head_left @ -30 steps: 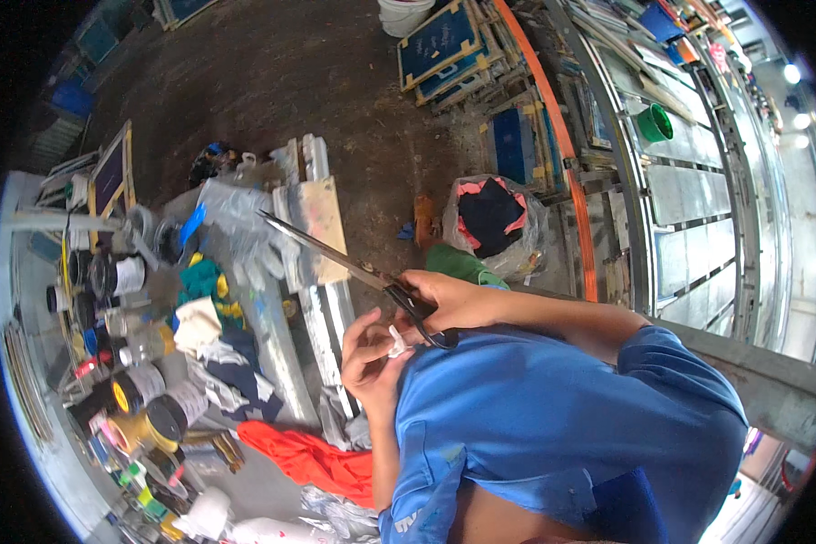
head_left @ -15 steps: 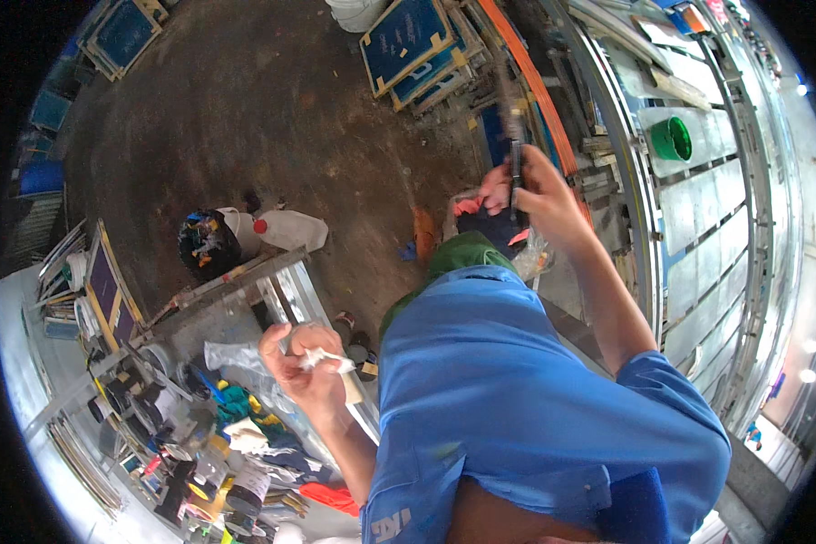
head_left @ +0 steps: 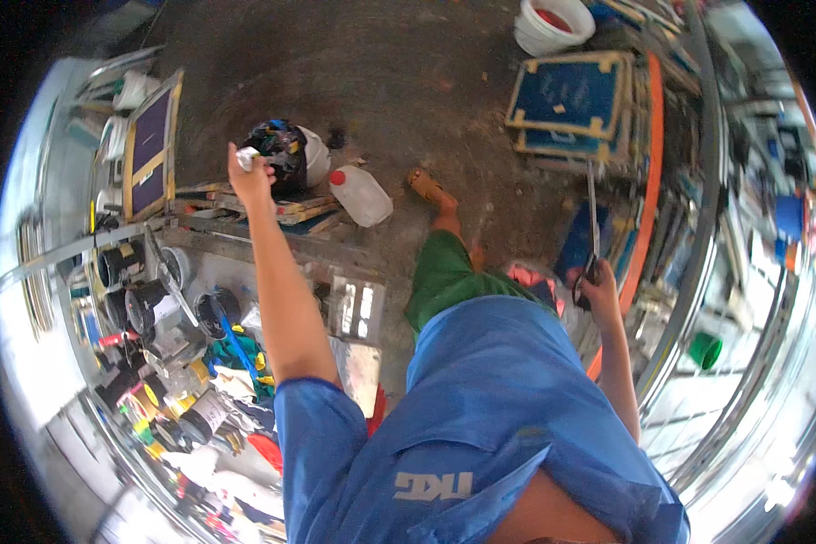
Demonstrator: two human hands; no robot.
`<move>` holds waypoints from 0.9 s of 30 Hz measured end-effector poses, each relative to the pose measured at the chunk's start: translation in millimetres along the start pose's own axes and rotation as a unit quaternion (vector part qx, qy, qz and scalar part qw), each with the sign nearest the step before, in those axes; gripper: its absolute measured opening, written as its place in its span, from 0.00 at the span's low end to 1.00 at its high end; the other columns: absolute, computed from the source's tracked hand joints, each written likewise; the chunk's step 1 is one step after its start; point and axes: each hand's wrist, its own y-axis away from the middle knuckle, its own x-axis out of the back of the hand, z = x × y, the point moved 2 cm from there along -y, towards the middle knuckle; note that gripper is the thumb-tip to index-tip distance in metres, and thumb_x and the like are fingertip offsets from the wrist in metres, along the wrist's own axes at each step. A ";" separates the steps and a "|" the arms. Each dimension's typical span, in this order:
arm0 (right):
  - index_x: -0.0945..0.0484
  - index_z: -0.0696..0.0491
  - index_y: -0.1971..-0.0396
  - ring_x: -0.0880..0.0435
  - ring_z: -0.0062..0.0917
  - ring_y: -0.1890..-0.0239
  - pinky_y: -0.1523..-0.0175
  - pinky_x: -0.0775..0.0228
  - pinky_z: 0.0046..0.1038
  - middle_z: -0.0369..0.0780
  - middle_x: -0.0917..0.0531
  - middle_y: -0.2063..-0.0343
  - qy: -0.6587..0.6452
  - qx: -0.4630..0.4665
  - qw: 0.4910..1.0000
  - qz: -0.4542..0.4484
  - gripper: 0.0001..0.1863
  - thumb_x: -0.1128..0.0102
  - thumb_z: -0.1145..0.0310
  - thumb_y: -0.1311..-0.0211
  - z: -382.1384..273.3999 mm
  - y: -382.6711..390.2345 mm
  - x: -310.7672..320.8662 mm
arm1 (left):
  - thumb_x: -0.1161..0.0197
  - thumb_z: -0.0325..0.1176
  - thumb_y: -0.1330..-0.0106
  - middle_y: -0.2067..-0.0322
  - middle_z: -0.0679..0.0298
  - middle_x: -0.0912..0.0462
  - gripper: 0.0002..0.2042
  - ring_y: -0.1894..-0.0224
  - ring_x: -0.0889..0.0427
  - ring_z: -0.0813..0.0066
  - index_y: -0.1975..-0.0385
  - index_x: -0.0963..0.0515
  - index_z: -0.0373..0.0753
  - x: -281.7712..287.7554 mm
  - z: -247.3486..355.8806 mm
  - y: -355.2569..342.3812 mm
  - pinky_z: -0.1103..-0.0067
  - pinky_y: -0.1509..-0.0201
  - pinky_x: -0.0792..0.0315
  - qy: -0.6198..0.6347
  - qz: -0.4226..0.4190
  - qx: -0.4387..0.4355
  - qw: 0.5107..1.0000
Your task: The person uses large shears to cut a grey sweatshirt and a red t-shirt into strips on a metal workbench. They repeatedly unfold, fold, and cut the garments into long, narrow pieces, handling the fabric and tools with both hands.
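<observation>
My left hand [head_left: 252, 181] is stretched out at the far left, its fingers closed on a small crumpled white scrap [head_left: 247, 159], paper or cloth, I cannot tell which. Just right of that hand stands a waste bin [head_left: 279, 154] lined with a black bag and filled with mixed scraps. On my right side, low by my hip, my right hand [head_left: 601, 290] grips long scissors [head_left: 593, 218] by their dark handles. The narrow blades point away from me, toward a stack of blue framed screens [head_left: 567, 95].
A white jug [head_left: 363, 198] with a red cap lies beside the bin. A white bucket [head_left: 553, 27] stands at the far right. Cluttered shelves with pots [head_left: 140, 304] fill the left; a metal rack with a green cup [head_left: 705, 350] stands right. An orange bar [head_left: 646, 181] runs along the screens.
My left hand has reached forward and left to beside the bin, still holding the white scrap. My right hand with the scissors has dropped nearer my right side. My body and view have turned left.
</observation>
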 end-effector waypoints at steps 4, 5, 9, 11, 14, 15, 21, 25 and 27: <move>0.32 0.59 0.59 0.17 0.26 0.66 0.62 0.25 0.26 0.44 0.17 0.68 0.097 -0.061 0.991 -0.072 0.12 0.43 0.80 0.43 67.3 -57.6 33.1 | 0.48 0.22 0.33 0.66 0.55 0.18 0.33 0.82 0.24 0.73 0.28 0.50 0.51 39.3 -76.8 -78.2 0.79 0.82 0.33 -0.076 0.127 0.128 0.981; 0.32 0.59 0.59 0.17 0.26 0.67 0.62 0.25 0.27 0.44 0.17 0.68 0.122 -0.094 0.984 -0.086 0.12 0.43 0.80 0.43 66.8 -68.1 36.4 | 0.49 0.24 0.31 0.64 0.54 0.18 0.33 0.82 0.23 0.72 0.28 0.51 0.52 49.2 -84.8 -86.4 0.79 0.82 0.33 -0.110 0.127 0.162 0.972; 0.32 0.60 0.60 0.17 0.27 0.67 0.63 0.25 0.27 0.44 0.17 0.69 0.202 -0.221 0.948 -0.103 0.11 0.43 0.79 0.43 50.0 -83.1 29.4 | 0.54 0.31 0.26 0.54 0.50 0.19 0.30 0.82 0.20 0.69 0.27 0.55 0.48 71.3 -122.0 -138.9 0.75 0.81 0.30 -0.303 0.019 0.208 0.930; 0.31 0.60 0.61 0.17 0.27 0.68 0.63 0.24 0.27 0.44 0.17 0.69 0.220 -0.247 0.938 -0.107 0.11 0.43 0.79 0.43 29.5 -101.6 21.2 | 0.54 0.31 0.27 0.60 0.55 0.17 0.25 0.80 0.18 0.70 0.31 0.46 0.46 80.5 -105.8 -163.3 0.74 0.77 0.27 -0.370 0.017 0.195 0.908; 0.31 0.60 0.61 0.17 0.27 0.68 0.64 0.24 0.28 0.44 0.17 0.69 0.234 -0.251 0.933 -0.111 0.10 0.43 0.78 0.43 -3.2 -134.7 3.1 | 0.54 0.31 0.28 0.71 0.62 0.13 0.21 0.77 0.16 0.70 0.36 0.32 0.42 93.1 -68.6 -180.9 0.73 0.70 0.23 -0.390 0.073 0.195 0.897; 0.31 0.60 0.61 0.17 0.27 0.68 0.64 0.24 0.28 0.44 0.17 0.69 0.239 -0.244 0.933 -0.117 0.10 0.43 0.78 0.43 -14.3 -151.4 -7.3 | 0.50 0.32 0.30 0.80 0.67 0.15 0.22 0.75 0.15 0.71 0.35 0.32 0.47 105.9 -74.8 -191.1 0.72 0.67 0.22 -0.401 0.113 0.107 0.903; 0.30 0.60 0.63 0.17 0.28 0.69 0.65 0.24 0.28 0.45 0.17 0.70 0.255 -0.214 0.932 -0.146 0.09 0.43 0.77 0.43 -54.3 -208.0 -57.9 | 0.39 0.42 0.37 0.78 0.64 0.14 0.27 0.66 0.14 0.71 0.36 0.32 0.56 109.9 -56.9 -229.3 0.68 0.52 0.23 -0.403 0.165 0.172 0.884; 0.29 0.60 0.63 0.16 0.29 0.70 0.66 0.24 0.29 0.45 0.17 0.70 0.281 -0.196 0.923 -0.178 0.09 0.43 0.77 0.43 -77.8 -252.6 -81.7 | 0.37 0.43 0.40 0.73 0.62 0.13 0.33 0.60 0.14 0.65 0.33 0.38 0.58 125.3 -87.3 -238.4 0.66 0.51 0.23 -0.418 0.160 0.175 0.877; 0.29 0.60 0.64 0.16 0.29 0.70 0.67 0.24 0.29 0.45 0.17 0.71 0.301 -0.189 0.914 -0.197 0.08 0.43 0.76 0.43 -87.7 -280.4 -93.9 | 0.33 0.38 0.44 0.68 0.59 0.13 0.40 0.60 0.14 0.63 0.30 0.45 0.56 137.3 -93.0 -239.2 0.65 0.52 0.24 -0.326 0.161 0.234 0.902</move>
